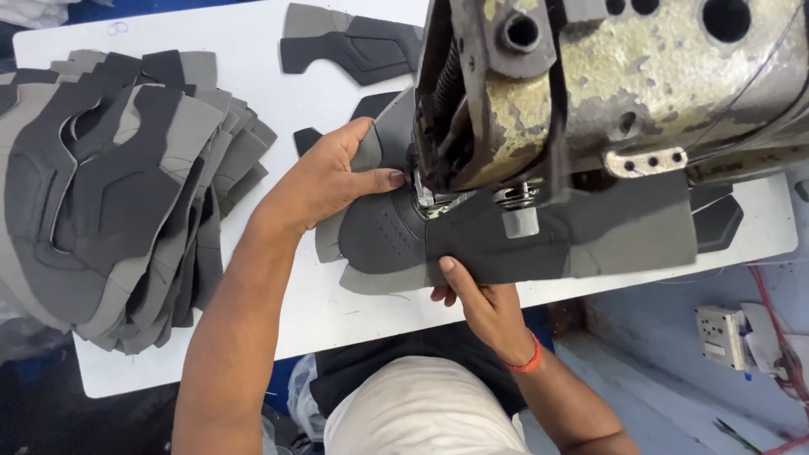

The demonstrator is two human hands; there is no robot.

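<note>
Shoe-stitching workshop: worn industrial sewing machine (590,84), stacked cut uppers (118,194)

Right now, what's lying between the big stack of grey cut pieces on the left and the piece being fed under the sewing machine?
In the head view, only the left forearm crosses that stretch; under it the white table is bare.
</note>
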